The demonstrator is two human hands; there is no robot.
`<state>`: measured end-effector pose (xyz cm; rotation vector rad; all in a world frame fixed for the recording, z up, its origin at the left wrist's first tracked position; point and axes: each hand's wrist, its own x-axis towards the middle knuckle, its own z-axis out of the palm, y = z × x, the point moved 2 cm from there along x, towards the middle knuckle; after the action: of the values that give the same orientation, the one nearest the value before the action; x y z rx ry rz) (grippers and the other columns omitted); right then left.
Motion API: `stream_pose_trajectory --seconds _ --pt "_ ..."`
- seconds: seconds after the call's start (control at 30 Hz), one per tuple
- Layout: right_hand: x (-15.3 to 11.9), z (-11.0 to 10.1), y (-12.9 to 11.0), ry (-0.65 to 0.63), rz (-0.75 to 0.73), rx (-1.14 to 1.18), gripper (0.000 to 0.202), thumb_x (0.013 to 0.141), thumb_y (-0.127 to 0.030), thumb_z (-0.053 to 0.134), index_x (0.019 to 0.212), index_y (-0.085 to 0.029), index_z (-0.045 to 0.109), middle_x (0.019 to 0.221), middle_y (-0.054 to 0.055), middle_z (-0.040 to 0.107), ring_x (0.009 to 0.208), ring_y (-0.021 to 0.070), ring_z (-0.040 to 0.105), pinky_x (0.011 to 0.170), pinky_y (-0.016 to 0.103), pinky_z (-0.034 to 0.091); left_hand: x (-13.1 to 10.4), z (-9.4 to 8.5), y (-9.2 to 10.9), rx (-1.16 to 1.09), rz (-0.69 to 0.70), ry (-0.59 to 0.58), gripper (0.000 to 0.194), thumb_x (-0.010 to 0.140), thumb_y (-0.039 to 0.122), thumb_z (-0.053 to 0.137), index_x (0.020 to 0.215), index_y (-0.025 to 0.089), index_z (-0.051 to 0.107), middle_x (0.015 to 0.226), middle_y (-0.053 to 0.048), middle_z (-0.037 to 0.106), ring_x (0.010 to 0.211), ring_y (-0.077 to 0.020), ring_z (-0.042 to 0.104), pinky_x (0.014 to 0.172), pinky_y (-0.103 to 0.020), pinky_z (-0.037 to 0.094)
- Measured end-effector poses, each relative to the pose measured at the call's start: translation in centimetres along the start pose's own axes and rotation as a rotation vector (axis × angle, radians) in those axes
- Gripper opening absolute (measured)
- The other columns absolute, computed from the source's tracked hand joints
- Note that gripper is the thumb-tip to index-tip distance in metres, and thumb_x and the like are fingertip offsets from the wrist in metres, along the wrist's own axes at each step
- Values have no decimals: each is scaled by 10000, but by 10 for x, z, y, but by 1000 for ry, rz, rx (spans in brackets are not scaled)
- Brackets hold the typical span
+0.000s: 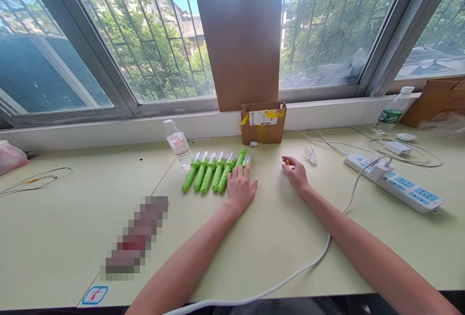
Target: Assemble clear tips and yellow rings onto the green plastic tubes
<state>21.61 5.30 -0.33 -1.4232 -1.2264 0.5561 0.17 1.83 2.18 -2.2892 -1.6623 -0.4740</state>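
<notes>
A row of several green sticks with clear tips lies side by side on the table. My left hand rests palm down over the right end of the row, fingers stretched out and touching the sticks there. One stick in that part of the row points its green end away from me and shows no clear tip. My right hand is a little to the right, just above the table, its fingers pinched on a small yellow piece that is mostly hidden. Beyond it lies a loose clear plastic piece.
A water bottle stands behind the row, near a small cardboard box. At right are a power strip, a charger and another bottle. A white cable crosses under my right forearm. A blurred-out object lies left.
</notes>
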Motion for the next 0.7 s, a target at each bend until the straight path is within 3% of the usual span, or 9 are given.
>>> stream_pose_trajectory --seconds 0.23,0.5,0.7 --pt "0 0 0 -6 -8 -17 399 686 -291 505 1046 -196 650 1018 67 658 972 219 579 848 368 430 -1 4 -3 -33 -35 -25 625 863 494 400 1392 168 333 1352 -150 453 1165 -334 415 919 -446 336" --pt "-1 0 -1 -8 -14 -21 394 691 -290 499 1043 -194 649 1010 66 659 974 215 577 854 365 428 0 4 -3 -18 -57 -43 586 853 499 414 1358 204 385 1273 -153 507 930 -294 526 804 -418 364" --pt "-1 1 -2 -9 -6 -21 399 689 -287 501 1048 -194 648 1012 64 659 977 213 577 866 365 422 0 2 -3 -35 -75 -65 553 848 489 417 1340 237 409 1252 -128 510 963 -298 497 815 -420 356"
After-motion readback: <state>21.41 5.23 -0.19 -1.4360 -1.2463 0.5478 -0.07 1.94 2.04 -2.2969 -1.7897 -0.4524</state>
